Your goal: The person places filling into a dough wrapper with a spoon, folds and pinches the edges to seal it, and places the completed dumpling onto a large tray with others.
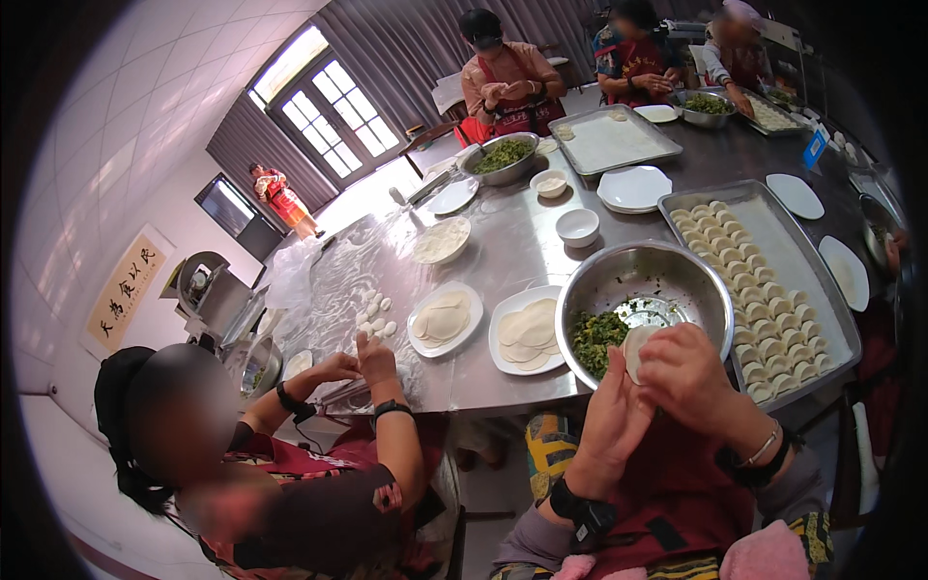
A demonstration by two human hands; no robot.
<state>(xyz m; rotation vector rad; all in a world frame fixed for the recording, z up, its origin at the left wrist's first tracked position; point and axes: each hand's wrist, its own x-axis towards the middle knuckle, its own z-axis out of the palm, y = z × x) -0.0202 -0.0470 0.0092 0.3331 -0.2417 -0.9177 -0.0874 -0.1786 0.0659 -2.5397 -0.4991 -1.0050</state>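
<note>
Between my two hands is a round dough wrapper (635, 354), held over the near rim of a large steel bowl (576, 290). My left hand (615, 406) supports the wrapper from the left. My right hand (685, 377) pinches its right edge, and its fingers hide part of the dough. Chopped green filling (596, 337) lies in the left of the bowl. To the right, a metal tray (790, 250) bears rows of folded dumplings (761, 304). Flat wrappers (529, 333) are stacked on a white plate (500, 361) left of the bowl.
At my left a co-worker's hands (362, 366) work by small dough pieces (375, 312) and a second plate of wrappers (444, 319). Beyond my bowl stand a small white bowl (578, 228), stacked plates (634, 188) and a flour bowl (442, 241). Several people work across the steel table (500, 254).
</note>
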